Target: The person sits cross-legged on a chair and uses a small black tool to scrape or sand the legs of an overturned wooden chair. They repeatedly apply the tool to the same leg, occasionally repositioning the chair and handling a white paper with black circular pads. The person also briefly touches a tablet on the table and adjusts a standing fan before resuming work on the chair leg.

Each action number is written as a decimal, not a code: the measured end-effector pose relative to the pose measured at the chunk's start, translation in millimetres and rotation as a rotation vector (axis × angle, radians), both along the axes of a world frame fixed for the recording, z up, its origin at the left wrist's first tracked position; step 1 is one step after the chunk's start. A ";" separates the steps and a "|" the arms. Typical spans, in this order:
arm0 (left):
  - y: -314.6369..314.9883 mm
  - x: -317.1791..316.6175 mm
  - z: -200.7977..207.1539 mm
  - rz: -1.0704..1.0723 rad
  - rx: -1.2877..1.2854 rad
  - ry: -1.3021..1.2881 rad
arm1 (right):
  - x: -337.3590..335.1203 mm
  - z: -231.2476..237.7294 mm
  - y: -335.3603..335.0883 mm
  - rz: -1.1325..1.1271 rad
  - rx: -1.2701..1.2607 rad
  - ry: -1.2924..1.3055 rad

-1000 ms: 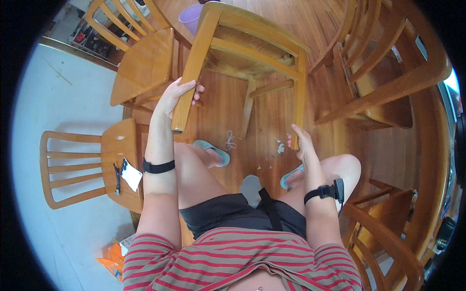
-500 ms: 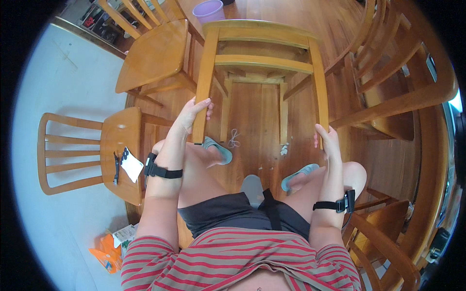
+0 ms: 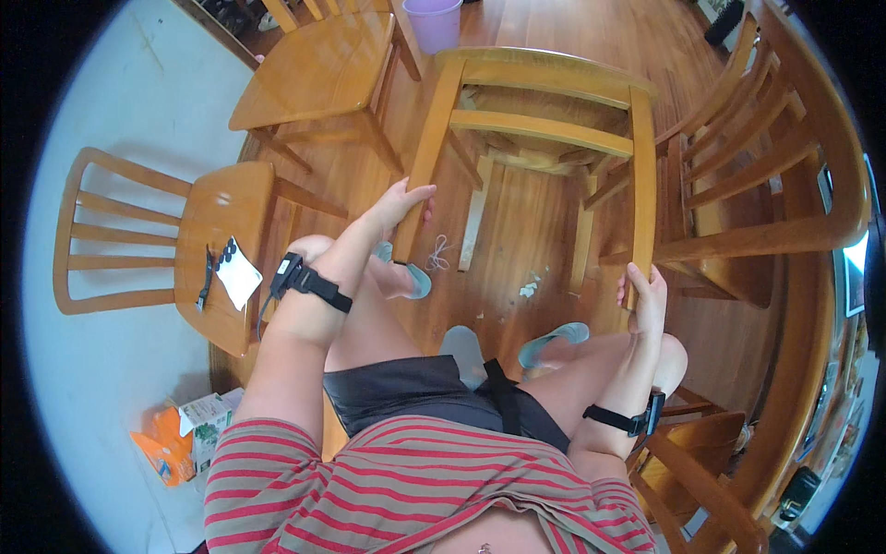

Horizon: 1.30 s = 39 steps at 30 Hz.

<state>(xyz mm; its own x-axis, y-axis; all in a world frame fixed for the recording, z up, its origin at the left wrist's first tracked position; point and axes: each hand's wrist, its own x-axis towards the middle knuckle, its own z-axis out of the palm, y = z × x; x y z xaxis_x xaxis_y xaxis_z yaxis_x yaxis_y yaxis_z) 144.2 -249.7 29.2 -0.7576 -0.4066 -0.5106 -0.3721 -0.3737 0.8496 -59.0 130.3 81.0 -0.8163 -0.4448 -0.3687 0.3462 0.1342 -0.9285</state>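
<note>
A light wooden chair frame (image 3: 544,129) is tipped over in front of me. Its two upper legs point toward me, joined by a crossbar, and no backrest shows on it. Around the left upper leg, above its end, my left hand (image 3: 403,205) is closed, thumb on top. Near the end of the other leg, my right hand (image 3: 645,297) grips with its fingers wrapped around the wood. The frame's lower legs slant down over the floor between my feet and the far end; part of its underside is in shadow. Black straps with small devices circle both forearms.
Wooden chairs stand at far left (image 3: 309,78), at left (image 3: 221,217) with a white sheet on its seat, and at right (image 3: 738,185). A purple bin (image 3: 434,23) is beyond. White cord (image 3: 441,253) and white scraps (image 3: 529,288) lie on the floor. An orange bag (image 3: 166,448) sits lower left.
The chair frame has shifted to the right with both my hands still gripping its legs. My view has also tilted a little, so the surroundings sit differently.
</note>
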 end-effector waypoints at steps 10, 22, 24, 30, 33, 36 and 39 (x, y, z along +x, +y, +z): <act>-12.2 4.4 -56.4 0.067 -0.284 -0.021 | 20.0 43.7 -33.3 0.027 -0.101 0.064; -42.3 17.3 -121.6 -0.052 -0.869 -0.674 | 86.8 62.0 -98.6 0.081 -0.103 0.087; -39.6 19.8 -134.4 -0.077 -0.869 -0.746 | 96.0 61.7 -106.7 0.118 -0.110 0.120; -34.7 -4.9 -126.9 -0.932 -1.017 -0.581 | 125.1 48.9 -123.6 0.165 -0.072 0.060; 9.2 -39.6 -65.3 -0.172 -0.389 -0.204 | 143.6 34.7 -136.8 0.188 -0.003 0.097; 45.9 -44.9 3.4 -0.055 0.701 0.477 | 159.6 19.8 -150.1 0.243 0.009 0.168; 68.6 -39.0 42.9 0.069 0.300 0.310 | 169.1 4.4 -158.8 0.273 0.061 0.143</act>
<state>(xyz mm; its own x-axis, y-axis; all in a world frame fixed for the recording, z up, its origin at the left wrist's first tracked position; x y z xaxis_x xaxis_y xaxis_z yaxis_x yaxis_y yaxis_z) 105.2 -181.1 72.2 -0.8701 -0.3298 -0.3663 -0.0820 -0.6359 0.7674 110.1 -28.4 85.4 -0.7149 -0.6354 -0.2919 0.1565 0.2615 -0.9524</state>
